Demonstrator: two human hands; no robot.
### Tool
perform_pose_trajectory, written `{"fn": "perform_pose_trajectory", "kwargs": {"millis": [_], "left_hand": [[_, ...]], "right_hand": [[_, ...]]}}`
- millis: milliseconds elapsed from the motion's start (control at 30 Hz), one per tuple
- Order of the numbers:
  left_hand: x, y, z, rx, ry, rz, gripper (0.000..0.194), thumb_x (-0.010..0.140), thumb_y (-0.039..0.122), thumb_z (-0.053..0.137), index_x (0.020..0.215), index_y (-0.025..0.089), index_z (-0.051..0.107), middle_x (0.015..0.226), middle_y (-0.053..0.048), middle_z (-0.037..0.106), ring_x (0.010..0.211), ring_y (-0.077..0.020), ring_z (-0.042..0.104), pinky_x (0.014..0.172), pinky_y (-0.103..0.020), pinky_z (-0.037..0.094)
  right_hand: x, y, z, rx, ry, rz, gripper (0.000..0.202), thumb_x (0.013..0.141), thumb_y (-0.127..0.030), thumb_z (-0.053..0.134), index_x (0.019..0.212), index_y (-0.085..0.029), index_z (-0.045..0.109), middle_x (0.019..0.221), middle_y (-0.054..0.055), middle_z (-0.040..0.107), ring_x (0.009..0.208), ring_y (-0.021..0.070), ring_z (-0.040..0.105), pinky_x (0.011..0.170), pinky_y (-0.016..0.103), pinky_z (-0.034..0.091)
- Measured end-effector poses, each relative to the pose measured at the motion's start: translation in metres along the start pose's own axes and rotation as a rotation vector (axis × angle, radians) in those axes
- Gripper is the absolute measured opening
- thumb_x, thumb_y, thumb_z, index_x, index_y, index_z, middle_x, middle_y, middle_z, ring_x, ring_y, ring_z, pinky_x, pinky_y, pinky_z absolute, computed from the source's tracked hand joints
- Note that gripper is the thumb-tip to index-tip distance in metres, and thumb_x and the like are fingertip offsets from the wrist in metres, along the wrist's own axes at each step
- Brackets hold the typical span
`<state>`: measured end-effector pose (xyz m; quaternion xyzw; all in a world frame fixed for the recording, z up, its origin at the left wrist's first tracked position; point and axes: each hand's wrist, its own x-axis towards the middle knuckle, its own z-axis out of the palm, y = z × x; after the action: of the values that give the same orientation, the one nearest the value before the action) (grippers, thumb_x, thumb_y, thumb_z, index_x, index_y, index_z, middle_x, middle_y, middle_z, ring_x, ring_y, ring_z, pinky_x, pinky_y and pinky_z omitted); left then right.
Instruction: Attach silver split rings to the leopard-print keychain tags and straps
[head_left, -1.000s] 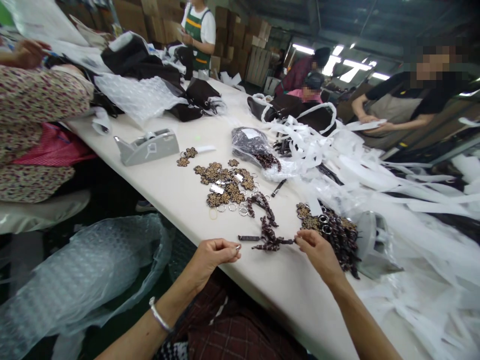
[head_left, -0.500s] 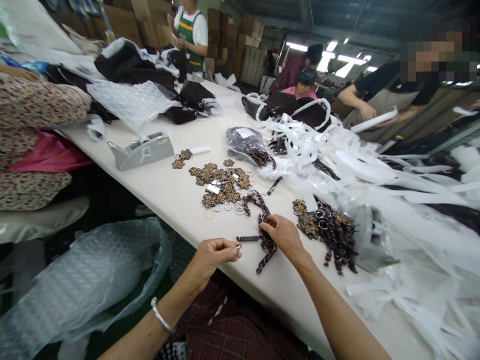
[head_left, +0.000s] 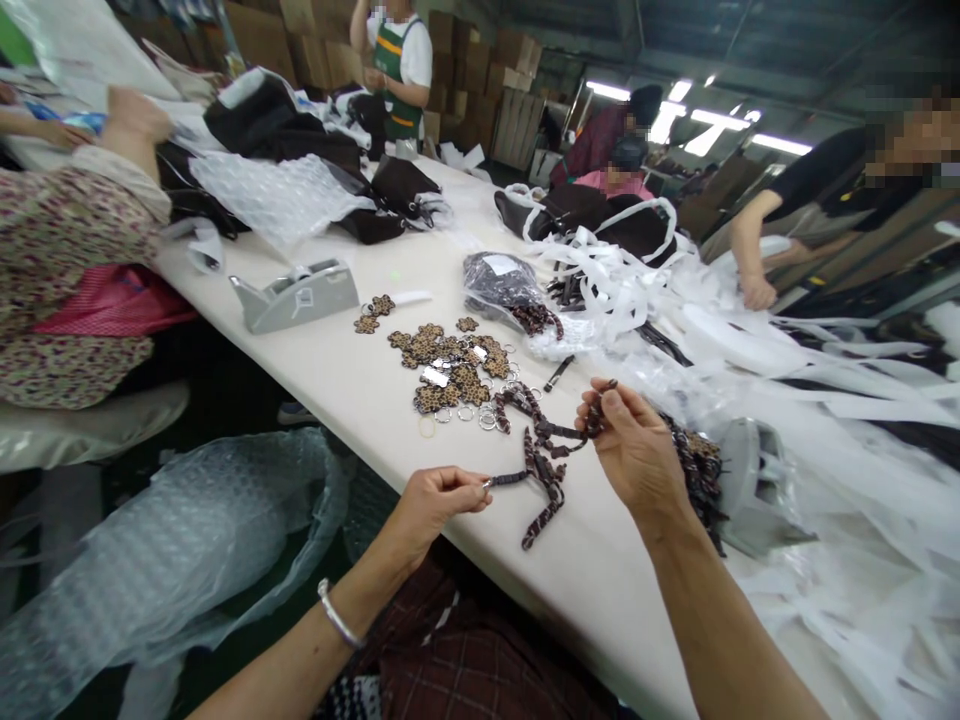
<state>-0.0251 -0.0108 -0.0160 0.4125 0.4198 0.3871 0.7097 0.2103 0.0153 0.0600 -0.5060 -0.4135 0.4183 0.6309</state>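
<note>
My left hand [head_left: 454, 492], with a bracelet on its wrist, pinches the metal end of a dark strap [head_left: 510, 479] above the table's near edge. A dark patterned cord is gripped between the fingers of my right hand [head_left: 619, 420], raised to the right of the strap. Other dark patterned cords [head_left: 546, 505] lie on the white table [head_left: 465, 540] between my hands. Beyond them is a pile of leopard-print flower tags [head_left: 457, 380] with metal rings. More dark cords [head_left: 697, 470] are partly hidden behind my right hand.
A grey tape dispenser [head_left: 300, 295] stands at the left, another [head_left: 754, 480] at the right. A plastic bag of cords [head_left: 499, 285] lies beyond the tags. White strips [head_left: 720, 340] cover the right side. Several people are around the table. Bubble wrap [head_left: 225, 540] hangs lower left.
My right hand has moved up and right, lifting a cord from the bunch. My left hand now holds the strap's end. A co-worker's hand at the right has lowered onto the white strips.
</note>
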Motion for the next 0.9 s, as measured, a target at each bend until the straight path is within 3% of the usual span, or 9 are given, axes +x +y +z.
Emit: {"fn": "perform_pose_trajectory", "kwargs": {"millis": [133,233,300,567,733,900], "left_hand": [[-0.001,0.007,0.003,0.063,0.012,0.058,0.008,0.072,0.022,0.073,0.068,0.015,0.074,0.08,-0.008,0.075,0.105,-0.0259,0.064,0.092,-0.032,0.045],[-0.002,0.009,0.003,0.137,0.022,0.096,0.009,0.073,0.024,0.072,0.072,0.015,0.075,0.092,-0.009,0.076,0.098,-0.0245,0.066,0.09,-0.032,0.046],[-0.003,0.009,0.003,0.179,0.023,0.124,0.011,0.074,0.025,0.071,0.074,0.015,0.076,0.096,-0.009,0.076,0.095,-0.0236,0.067,0.089,-0.032,0.047],[-0.005,0.009,0.009,0.323,0.04,0.205,0.01,0.076,0.02,0.067,0.073,0.016,0.075,0.095,-0.009,0.076,0.093,-0.0225,0.069,0.089,-0.031,0.049],[-0.009,0.009,0.01,0.407,0.056,0.237,0.013,0.078,0.015,0.063,0.072,0.016,0.074,0.094,-0.007,0.076,0.091,-0.0203,0.069,0.087,-0.028,0.049],[-0.014,0.009,0.012,0.631,0.1,0.377,0.017,0.08,0.009,0.059,0.076,0.017,0.073,0.098,-0.007,0.073,0.092,-0.0188,0.067,0.085,-0.028,0.049]], "right_hand": [[-0.028,-0.006,0.011,-0.349,-0.236,-0.012,0.018,0.083,-0.036,0.07,0.095,-0.024,0.075,0.087,0.004,0.067,0.07,0.0156,0.058,0.065,0.03,0.047],[-0.055,0.002,0.021,-0.561,-0.424,-0.142,0.012,0.085,-0.028,0.068,0.092,-0.023,0.076,0.086,0.005,0.067,0.079,0.0185,0.061,0.071,0.032,0.048],[-0.069,0.009,0.027,-0.617,-0.477,-0.226,0.012,0.087,-0.024,0.065,0.094,-0.023,0.075,0.084,0.004,0.066,0.08,0.0181,0.062,0.072,0.031,0.049],[-0.082,0.032,0.035,-0.837,-0.449,-0.407,0.012,0.09,-0.017,0.059,0.096,-0.02,0.07,0.089,0.005,0.062,0.085,0.018,0.061,0.077,0.031,0.05],[-0.082,0.037,0.038,-0.909,-0.416,-0.428,0.009,0.088,-0.015,0.06,0.089,-0.02,0.068,0.085,0.004,0.062,0.083,0.0178,0.06,0.076,0.03,0.049],[-0.084,0.037,0.041,-1.04,-0.424,-0.458,0.011,0.088,-0.013,0.058,0.085,-0.02,0.066,0.085,0.004,0.064,0.084,0.0184,0.06,0.076,0.029,0.048]]}}
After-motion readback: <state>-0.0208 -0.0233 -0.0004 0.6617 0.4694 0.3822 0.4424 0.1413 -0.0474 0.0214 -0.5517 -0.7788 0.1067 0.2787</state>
